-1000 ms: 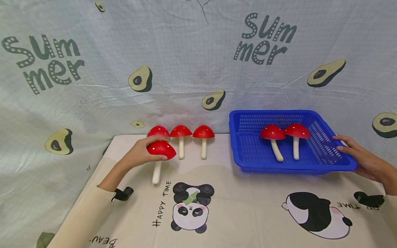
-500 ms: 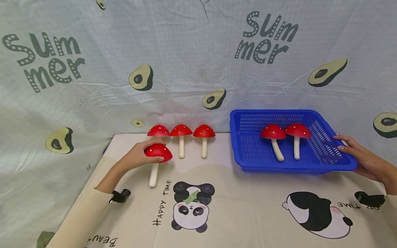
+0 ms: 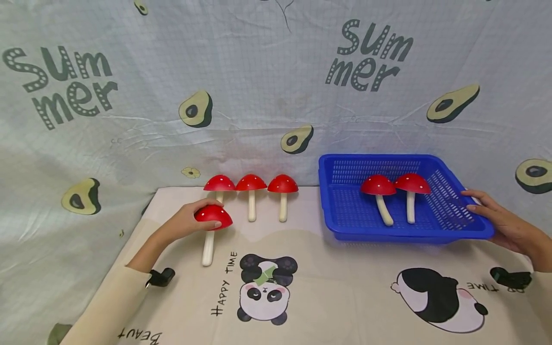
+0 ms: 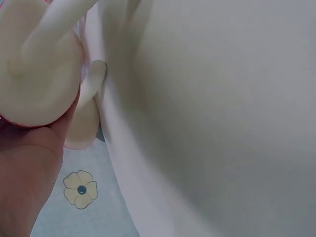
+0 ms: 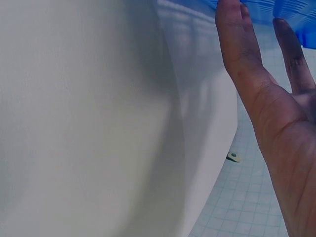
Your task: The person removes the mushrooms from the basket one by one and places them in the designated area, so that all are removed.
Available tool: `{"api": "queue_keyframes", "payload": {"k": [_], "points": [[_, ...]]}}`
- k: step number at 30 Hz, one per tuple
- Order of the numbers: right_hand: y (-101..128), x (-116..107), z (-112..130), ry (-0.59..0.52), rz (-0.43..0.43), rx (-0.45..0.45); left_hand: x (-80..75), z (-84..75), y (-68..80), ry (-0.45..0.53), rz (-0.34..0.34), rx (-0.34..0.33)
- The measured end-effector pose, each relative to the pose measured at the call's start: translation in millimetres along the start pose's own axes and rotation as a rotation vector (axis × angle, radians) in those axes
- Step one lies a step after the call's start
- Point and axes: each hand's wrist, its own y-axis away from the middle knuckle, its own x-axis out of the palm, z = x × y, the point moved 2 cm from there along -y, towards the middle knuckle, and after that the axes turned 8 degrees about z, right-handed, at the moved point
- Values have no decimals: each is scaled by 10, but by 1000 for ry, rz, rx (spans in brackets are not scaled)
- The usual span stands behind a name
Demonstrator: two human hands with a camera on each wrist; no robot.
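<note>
My left hand (image 3: 183, 223) grips the red cap of a toy mushroom (image 3: 211, 229), its white stem slanting down toward the panda cloth (image 3: 327, 287). My right hand (image 3: 502, 223) rests, fingers straight, against the blue basket (image 3: 345, 211) rim. Behind, three mushrooms (image 3: 251, 191) stand in a row; two mushrooms (image 3: 394, 194) are in the basket.

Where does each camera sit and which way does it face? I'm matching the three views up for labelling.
Head: worn on the head, looking forward and down at the table; both forearms show, left hand gripping a red mushroom, right hand at the blue basket.
Left wrist: looks up along the palm at that mushroom's pale underside.
Right wrist: looks along straight fingers to the basket rim.
Shared: each wrist view repeats what the head view shows in that hand.
</note>
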Motion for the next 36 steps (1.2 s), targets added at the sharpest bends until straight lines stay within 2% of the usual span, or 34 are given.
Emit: {"api": "queue_keyframes", "payload": {"k": [4,7,20,29,36], "points": [[6,-13,-10,55,-1,13,16,42,-7,8,2,-29],[11,-27,-15,77,-7,22,35,50,-29,3,14,-27],[-5,-16,-6,52,-18,23,83,113,-33,9,81,-17],[-16,-6,8,27,-24,22,89,118,0,78,121,-25],[-16,-2,-5,21,-22,21,95,101,30,71,118,-32]]}}
